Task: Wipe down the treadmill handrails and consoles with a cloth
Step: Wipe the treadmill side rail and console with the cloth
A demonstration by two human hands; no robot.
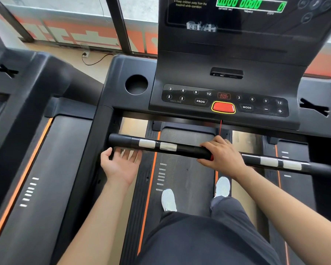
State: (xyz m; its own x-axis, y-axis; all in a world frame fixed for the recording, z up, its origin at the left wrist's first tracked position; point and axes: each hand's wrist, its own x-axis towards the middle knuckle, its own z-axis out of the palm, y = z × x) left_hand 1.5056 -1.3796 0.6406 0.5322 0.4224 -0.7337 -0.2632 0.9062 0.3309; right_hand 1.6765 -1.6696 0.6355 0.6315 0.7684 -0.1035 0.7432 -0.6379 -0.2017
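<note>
- The handrail (183, 149) is a black crossbar that runs from the left upright toward the right edge of the view. It tilts slightly down to the right and sits just below the front edge of the console (225, 87), with an open gap between them.
- The right hand (221, 154) is curled over the bar near its middle, fingers wrapped across the top — a full grip. A small red piece (211, 158) shows at the hand's left edge.
- The left hand (120, 165) is palm up, fingers straight and spread, holding nothing. Its fingertips reach under the bar's left end, below the silver contact plates (147, 143). They are blurred, so I cannot tell whether they touch the bar.
- A bare stretch of bar lies between the two hands. A second pair of plates (268, 161) sits on the bar to the right of the gripping hand.
- The red stop button (223, 107) sits at the console's front edge, and a thin red cord (221, 127) drops from it toward the right hand. A round cup well (136, 84) is at the console's left corner.
- Under the bar is the belt (182, 178), with two pale shoes (168, 200) on it and an orange stripe along its left edge.
- A neighbouring treadmill (36, 150) stands close on the left.
</note>
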